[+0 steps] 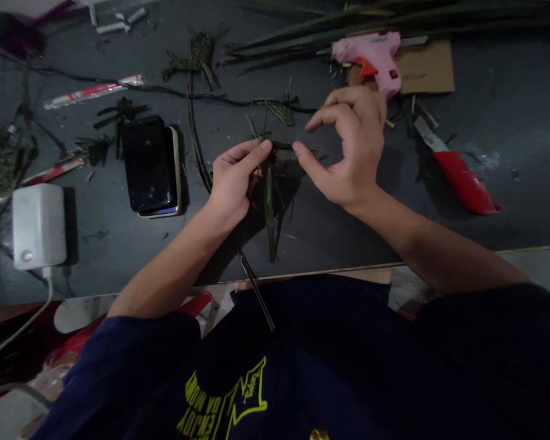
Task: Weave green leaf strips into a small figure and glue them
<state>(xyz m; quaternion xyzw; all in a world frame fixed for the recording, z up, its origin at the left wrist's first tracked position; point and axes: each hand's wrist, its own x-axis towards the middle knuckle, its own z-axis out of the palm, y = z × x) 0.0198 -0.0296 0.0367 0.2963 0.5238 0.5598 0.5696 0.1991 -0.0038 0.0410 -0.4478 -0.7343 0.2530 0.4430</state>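
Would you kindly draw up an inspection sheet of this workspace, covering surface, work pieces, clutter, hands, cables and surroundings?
Surface: dark grey tabletop, scattered with small scraps.
Work pieces: green leaf strips, held in the left hand.
Clutter: pink glue gun beside cardboard; red-handled knife, blade exposed; black phone atop another flat item; white box.
Left hand: pinching the strips.
Right hand: thumb and forefinger apart, thumb at one strip's tip; contact unclear.
Cables: black cable crossing the tabletop; white cable from the white box, over the edge.
Surroundings: person's dark shirt at the near edge; other people, nothing seen.
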